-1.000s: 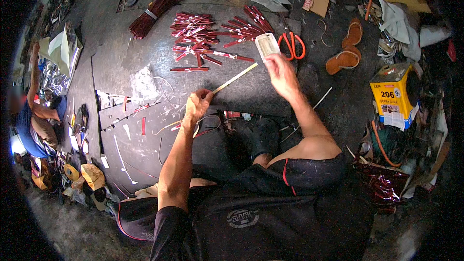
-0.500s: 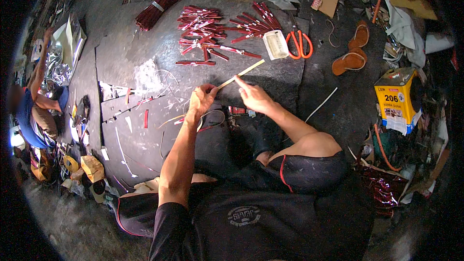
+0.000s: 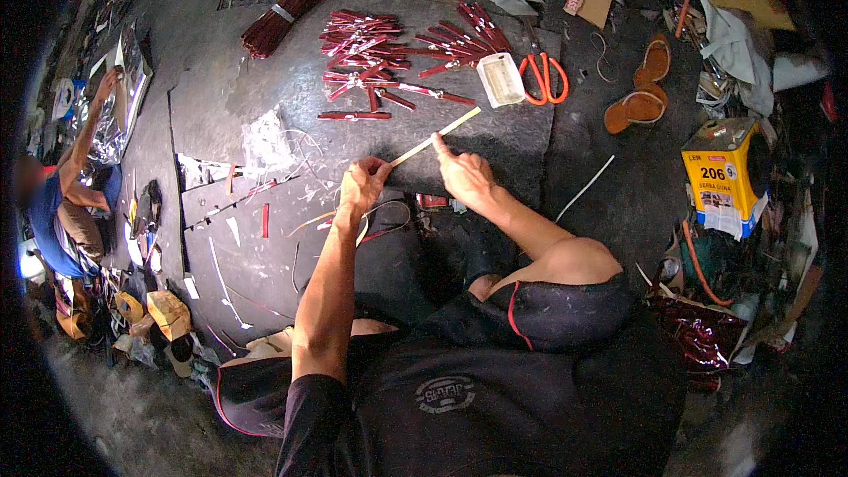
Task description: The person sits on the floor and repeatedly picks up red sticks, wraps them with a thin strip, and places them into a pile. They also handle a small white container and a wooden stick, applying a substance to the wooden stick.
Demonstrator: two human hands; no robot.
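My left hand pinches the lower end of a narrow, pale yellow flat strip. The strip slants up and to the right over the dark work surface. With its index finger stretched out, my right hand touches the strip near its middle; the other fingers are partly curled. Beyond the strip lie piles of short, shiny dark-red pieces, some with pale tips. Beside them stand a small white tub and scissors with orange handles.
A tied bundle of dark-red sticks lies at the far left. To the right are brown sandals and a yellow container. Plastic scraps and loose strips litter the left side, where another person sits.
The whole view has shifted slightly. My hands keep nearly the same pose on the strip. The other person's arm at the left has moved.
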